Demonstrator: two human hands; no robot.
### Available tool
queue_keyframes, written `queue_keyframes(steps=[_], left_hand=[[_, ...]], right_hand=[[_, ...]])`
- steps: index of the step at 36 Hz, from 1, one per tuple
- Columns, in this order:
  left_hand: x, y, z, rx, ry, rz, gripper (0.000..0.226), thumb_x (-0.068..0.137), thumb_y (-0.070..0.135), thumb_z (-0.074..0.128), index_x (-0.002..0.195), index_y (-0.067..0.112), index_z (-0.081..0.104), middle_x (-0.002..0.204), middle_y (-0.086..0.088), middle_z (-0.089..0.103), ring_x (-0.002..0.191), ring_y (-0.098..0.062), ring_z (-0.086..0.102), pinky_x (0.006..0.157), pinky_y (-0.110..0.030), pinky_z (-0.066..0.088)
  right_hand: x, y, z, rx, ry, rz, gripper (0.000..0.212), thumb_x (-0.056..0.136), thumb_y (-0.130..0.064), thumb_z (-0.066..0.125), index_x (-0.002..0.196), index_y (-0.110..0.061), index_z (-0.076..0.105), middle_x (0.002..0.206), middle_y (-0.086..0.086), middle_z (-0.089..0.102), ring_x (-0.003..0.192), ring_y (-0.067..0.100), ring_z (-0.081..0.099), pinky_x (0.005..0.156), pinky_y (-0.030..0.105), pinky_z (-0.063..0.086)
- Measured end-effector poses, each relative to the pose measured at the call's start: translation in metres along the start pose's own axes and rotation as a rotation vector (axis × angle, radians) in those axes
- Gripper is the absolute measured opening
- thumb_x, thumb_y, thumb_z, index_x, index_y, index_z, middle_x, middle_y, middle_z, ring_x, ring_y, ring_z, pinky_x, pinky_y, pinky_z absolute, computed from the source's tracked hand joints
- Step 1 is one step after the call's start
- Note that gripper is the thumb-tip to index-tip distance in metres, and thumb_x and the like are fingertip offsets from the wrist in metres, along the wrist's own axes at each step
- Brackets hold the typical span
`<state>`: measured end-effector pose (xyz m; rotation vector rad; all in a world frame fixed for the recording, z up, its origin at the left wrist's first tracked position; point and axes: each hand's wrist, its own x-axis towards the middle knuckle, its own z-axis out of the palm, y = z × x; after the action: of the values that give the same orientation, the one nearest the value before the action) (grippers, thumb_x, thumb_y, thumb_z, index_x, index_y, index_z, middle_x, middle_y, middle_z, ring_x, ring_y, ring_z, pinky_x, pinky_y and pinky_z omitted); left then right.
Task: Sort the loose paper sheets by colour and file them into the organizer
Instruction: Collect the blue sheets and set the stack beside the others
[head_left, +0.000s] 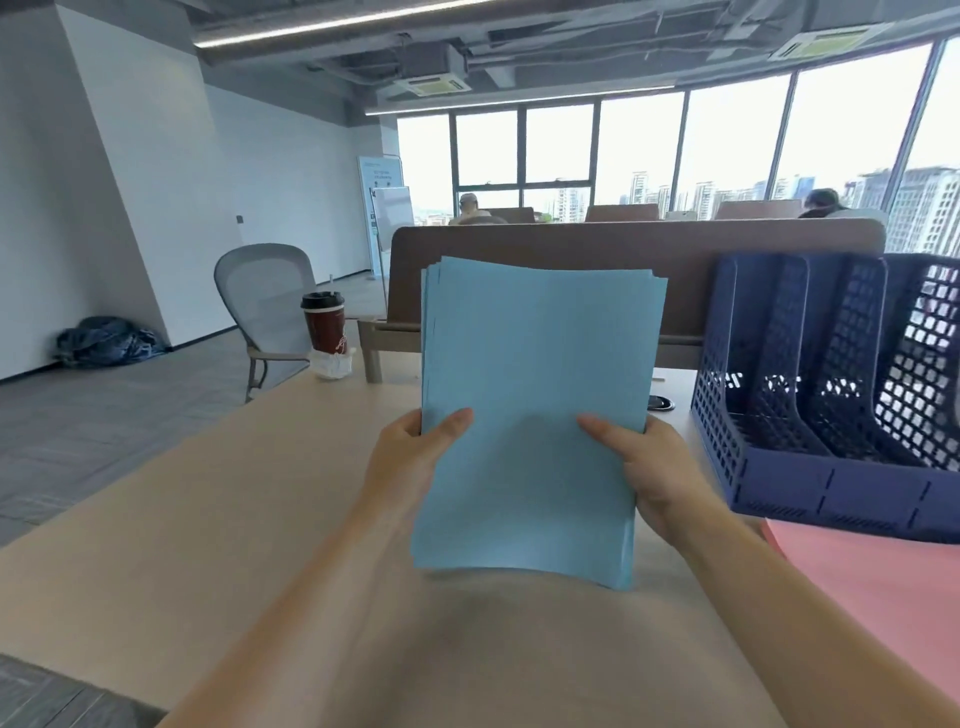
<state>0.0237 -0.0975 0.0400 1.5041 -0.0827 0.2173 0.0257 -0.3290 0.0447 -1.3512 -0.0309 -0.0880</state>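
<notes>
A stack of light blue paper sheets stands upright above the wooden desk, bottom edge just off the surface. My left hand grips its left edge, thumb on the front. My right hand grips the right edge the same way. The dark blue mesh organizer with several upright slots sits to the right of the stack; its visible slots hold nothing. A pile of pink sheets lies flat on the desk in front of the organizer.
A coffee cup with a crumpled white tissue beside it stands at the desk's far left edge. A brown divider panel runs along the back of the desk. A grey chair stands left of the desk. People sit at far desks.
</notes>
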Motion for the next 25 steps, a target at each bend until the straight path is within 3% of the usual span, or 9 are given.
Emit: queue_keyframes(steps=[5,10,16,21,25], left_hand=[[-0.001,0.005,0.005,-0.031,-0.018,-0.019,0.026,0.081,0.029,0.078,0.103,0.015,0.074,0.100,-0.006,0.076,0.094,-0.027,0.073,0.092,-0.047,0.055],[-0.003,0.012,0.011,-0.121,0.062,0.000,0.026,0.083,0.020,0.075,0.106,0.007,0.072,0.097,-0.011,0.076,0.087,-0.027,0.074,0.077,-0.036,0.058],[-0.005,0.020,-0.002,0.005,-0.010,0.039,0.038,0.074,0.035,0.082,0.104,0.014,0.073,0.101,-0.007,0.076,0.094,-0.028,0.073,0.090,-0.046,0.056],[-0.010,0.025,-0.004,0.031,-0.032,0.063,0.024,0.085,0.022,0.074,0.106,0.012,0.071,0.096,-0.003,0.077,0.088,-0.021,0.074,0.079,-0.034,0.058],[-0.006,0.023,0.003,0.018,-0.018,0.067,0.025,0.086,0.013,0.073,0.111,0.012,0.071,0.102,-0.003,0.076,0.096,-0.022,0.073,0.090,-0.039,0.055]], right_hand=[[-0.004,-0.011,0.004,0.043,0.014,-0.027,0.021,0.082,-0.021,0.078,0.100,-0.010,0.073,0.096,0.005,0.078,0.088,0.024,0.075,0.081,0.039,0.058],[-0.009,-0.023,0.012,0.002,0.021,-0.072,0.017,0.082,-0.020,0.079,0.094,-0.010,0.074,0.092,0.005,0.078,0.083,0.023,0.075,0.077,0.039,0.059],[-0.015,-0.037,0.007,0.003,-0.029,-0.138,0.022,0.080,-0.018,0.079,0.099,-0.009,0.074,0.097,0.006,0.077,0.088,0.024,0.075,0.078,0.035,0.059],[-0.016,-0.028,-0.002,0.012,-0.044,-0.100,0.025,0.080,-0.017,0.078,0.103,-0.008,0.074,0.102,0.009,0.077,0.093,0.028,0.074,0.086,0.040,0.057],[-0.014,-0.024,0.002,-0.007,-0.034,-0.085,0.022,0.080,-0.013,0.078,0.101,-0.007,0.074,0.097,0.009,0.077,0.088,0.028,0.075,0.081,0.040,0.059]])
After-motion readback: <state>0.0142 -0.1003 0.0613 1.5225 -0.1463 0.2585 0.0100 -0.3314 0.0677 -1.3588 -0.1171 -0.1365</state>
